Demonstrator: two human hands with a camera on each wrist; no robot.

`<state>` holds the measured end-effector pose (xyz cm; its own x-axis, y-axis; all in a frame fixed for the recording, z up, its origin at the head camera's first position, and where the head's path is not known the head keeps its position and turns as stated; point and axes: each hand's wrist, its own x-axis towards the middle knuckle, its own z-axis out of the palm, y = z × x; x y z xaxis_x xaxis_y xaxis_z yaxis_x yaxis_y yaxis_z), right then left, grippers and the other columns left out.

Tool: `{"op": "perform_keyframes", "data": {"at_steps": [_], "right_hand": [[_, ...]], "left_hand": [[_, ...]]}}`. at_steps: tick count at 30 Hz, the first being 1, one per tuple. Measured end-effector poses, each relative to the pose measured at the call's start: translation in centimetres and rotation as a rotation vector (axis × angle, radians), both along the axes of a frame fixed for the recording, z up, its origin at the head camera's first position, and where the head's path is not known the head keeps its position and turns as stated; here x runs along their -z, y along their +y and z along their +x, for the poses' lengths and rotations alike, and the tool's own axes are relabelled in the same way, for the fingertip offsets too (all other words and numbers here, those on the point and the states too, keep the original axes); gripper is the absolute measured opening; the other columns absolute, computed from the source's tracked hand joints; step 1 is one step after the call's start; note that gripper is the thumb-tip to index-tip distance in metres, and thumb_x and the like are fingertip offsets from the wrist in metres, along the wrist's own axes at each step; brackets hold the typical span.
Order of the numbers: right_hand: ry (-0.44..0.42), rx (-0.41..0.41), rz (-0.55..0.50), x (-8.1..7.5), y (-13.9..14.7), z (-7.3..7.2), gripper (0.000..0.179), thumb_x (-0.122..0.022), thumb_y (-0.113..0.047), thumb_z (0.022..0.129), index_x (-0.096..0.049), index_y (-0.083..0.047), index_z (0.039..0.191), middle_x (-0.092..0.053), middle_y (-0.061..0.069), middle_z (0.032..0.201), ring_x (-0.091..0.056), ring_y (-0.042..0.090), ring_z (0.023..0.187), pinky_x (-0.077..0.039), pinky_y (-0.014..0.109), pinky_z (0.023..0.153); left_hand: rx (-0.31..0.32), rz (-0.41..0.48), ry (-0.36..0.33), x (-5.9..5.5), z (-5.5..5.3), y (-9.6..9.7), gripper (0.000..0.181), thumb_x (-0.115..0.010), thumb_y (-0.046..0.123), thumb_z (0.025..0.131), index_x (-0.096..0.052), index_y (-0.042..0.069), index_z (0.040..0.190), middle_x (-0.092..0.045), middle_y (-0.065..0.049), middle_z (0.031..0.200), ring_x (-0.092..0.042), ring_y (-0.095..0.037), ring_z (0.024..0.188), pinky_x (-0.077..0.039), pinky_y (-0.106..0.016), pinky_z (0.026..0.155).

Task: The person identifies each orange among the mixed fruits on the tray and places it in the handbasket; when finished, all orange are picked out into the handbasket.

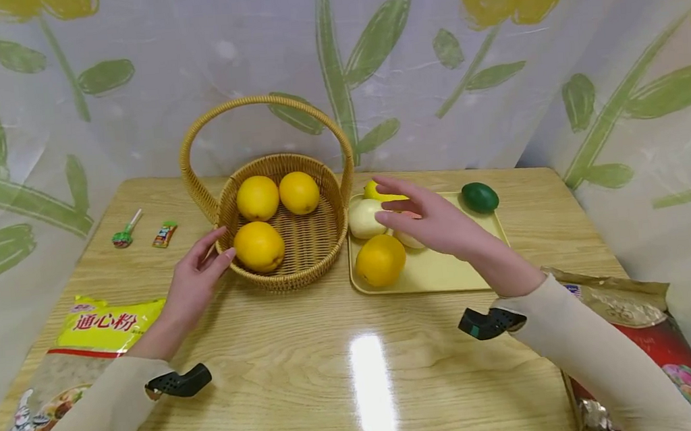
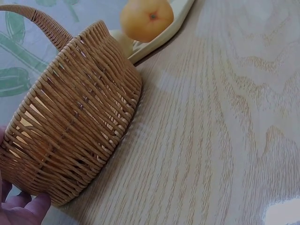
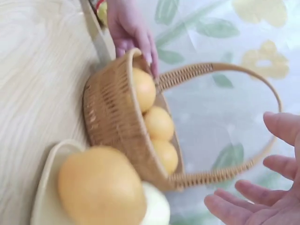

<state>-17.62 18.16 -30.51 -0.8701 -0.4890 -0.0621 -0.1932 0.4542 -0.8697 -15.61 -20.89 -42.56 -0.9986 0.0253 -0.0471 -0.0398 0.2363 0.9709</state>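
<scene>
A round wicker basket [image 1: 315, 265] with a tall arched handle holds three orange fruits, one of them an orange [image 1: 259, 247] near its front left wall. My left hand [image 1: 195, 281] holds the basket's left rim, thumb and a finger over the edge and other fingers against the outer wall. Over the yellow tray [image 1: 447, 272] hovers my right hand [image 1: 434, 222], fingers spread and holding nothing. On that tray lie another orange [image 1: 381, 260], a pale round fruit [image 1: 365, 218], a yellow fruit [image 1: 374, 191] and a pinkish fruit partly hidden below the hand.
A dark green fruit [image 1: 480, 197] lies at the tray's back right corner. Left of the basket are a lollipop [image 1: 123, 238] and a small wrapped candy [image 1: 165, 234]. A yellow pasta bag [image 1: 88, 357] lies front left, a red and gold bag [image 1: 653, 333] front right.
</scene>
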Motion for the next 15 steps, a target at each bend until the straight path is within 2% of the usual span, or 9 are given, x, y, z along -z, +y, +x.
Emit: {"op": "perform_keyframes", "data": {"at_steps": [5,9,11,15], "right_hand": [[0.039,0.130,-0.061,1.2,3.8,2.3,0.062,-0.059,-0.032,0.099,-0.030,-0.029,0.154,-0.035,0.002,0.154,-0.042,0.026,0.136,-0.040,0.048,0.109],[0.057,0.203,-0.089,1.9,5.8,4.1,0.062,-0.056,-0.030,0.101,-0.026,-0.032,0.155,-0.033,0.002,0.155,-0.041,0.025,0.138,-0.038,0.046,0.111],[0.050,0.221,-0.098,2.0,6.5,4.9,0.062,-0.054,-0.031,0.102,-0.023,-0.034,0.156,-0.030,0.003,0.157,-0.038,0.026,0.139,-0.038,0.040,0.111],[0.038,0.254,-0.118,2.3,7.5,6.3,0.064,-0.053,-0.030,0.102,-0.019,-0.035,0.156,-0.028,0.002,0.158,-0.036,0.027,0.141,-0.041,0.020,0.105]], "left_hand": [[0.000,0.007,-0.005,0.1,0.0,0.0,0.067,-0.058,0.040,0.098,-0.032,0.015,0.154,-0.013,-0.006,0.163,-0.022,-0.033,0.144,-0.037,-0.023,0.107],[0.002,0.006,-0.011,0.2,0.0,-0.1,0.067,-0.057,0.041,0.098,-0.031,0.016,0.155,-0.011,-0.006,0.163,-0.020,-0.033,0.145,-0.037,-0.024,0.107],[0.005,0.008,-0.013,0.2,-0.1,-0.1,0.068,-0.057,0.041,0.098,-0.030,0.016,0.155,-0.010,-0.006,0.163,-0.020,-0.033,0.145,-0.037,-0.024,0.107],[0.010,0.012,-0.019,0.3,-0.2,-0.2,0.068,-0.057,0.041,0.099,-0.029,0.015,0.155,-0.009,-0.005,0.164,-0.019,-0.033,0.145,-0.038,-0.023,0.106]]}}
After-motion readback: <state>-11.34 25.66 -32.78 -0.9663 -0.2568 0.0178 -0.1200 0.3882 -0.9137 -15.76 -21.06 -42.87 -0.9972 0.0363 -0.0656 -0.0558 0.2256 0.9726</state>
